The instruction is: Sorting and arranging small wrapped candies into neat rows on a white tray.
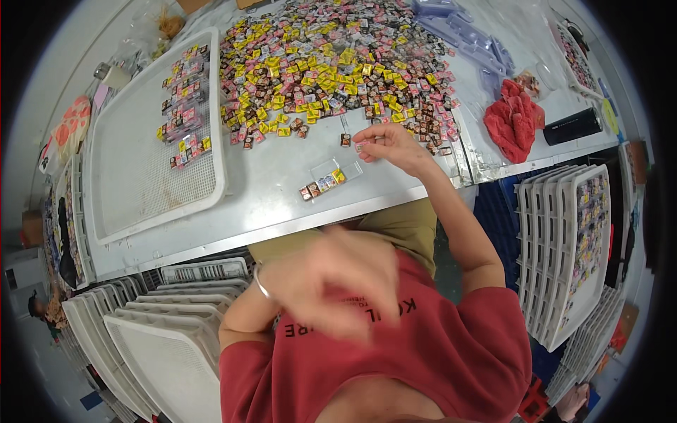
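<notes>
My right hand [395, 149] is over the table, thumb and fingertips closed on a small pink square piece [359, 147]. Close beside it lies a dark brown square piece [345, 140]. Just below that hand, a clear plastic case [350, 170] rests on the table with a short row of brown, white and yellow square pieces [324, 184] at it. My left hand [331, 275], with a bracelet at the wrist, is raised in front of my red shirt. Motion smears its fingers, so I cannot tell whether it holds anything.
A wide heap of small square pieces [317, 70] covers the table's far part. At left lies a white mesh tray [151, 183] holding filled cases [185, 106]. Clear cases [465, 35], a red cloth [511, 123] and a black cylinder [572, 127] sit right. Stacked trays [169, 345] stand below.
</notes>
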`<action>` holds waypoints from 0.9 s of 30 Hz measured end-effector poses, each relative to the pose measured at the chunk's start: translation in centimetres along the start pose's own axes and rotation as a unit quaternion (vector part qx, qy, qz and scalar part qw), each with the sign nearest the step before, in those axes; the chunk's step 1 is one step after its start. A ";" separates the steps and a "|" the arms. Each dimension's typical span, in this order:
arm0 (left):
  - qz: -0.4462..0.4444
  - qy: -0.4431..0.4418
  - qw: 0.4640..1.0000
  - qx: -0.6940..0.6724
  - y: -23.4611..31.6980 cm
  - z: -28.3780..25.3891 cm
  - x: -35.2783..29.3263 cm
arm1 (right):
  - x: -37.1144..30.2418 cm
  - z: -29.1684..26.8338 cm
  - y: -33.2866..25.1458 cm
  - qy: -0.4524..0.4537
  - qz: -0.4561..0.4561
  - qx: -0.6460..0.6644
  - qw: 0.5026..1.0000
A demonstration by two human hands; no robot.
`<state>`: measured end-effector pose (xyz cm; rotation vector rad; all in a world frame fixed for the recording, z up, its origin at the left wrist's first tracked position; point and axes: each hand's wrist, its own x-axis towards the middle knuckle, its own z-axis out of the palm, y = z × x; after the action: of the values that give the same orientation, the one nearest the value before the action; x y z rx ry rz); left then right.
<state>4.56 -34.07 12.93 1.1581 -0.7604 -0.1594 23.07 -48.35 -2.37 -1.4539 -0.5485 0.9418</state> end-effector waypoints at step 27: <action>-0.146 0.222 0.721 0.640 -13.3 -6.9 -8.9 | -0.2 8.0 4.6 0.209 -0.309 -0.465 0.803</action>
<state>5.61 -30.08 -4.01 2.5292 -0.1382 0.4776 15.58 -44.44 -6.04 -2.0570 -1.1450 -0.2684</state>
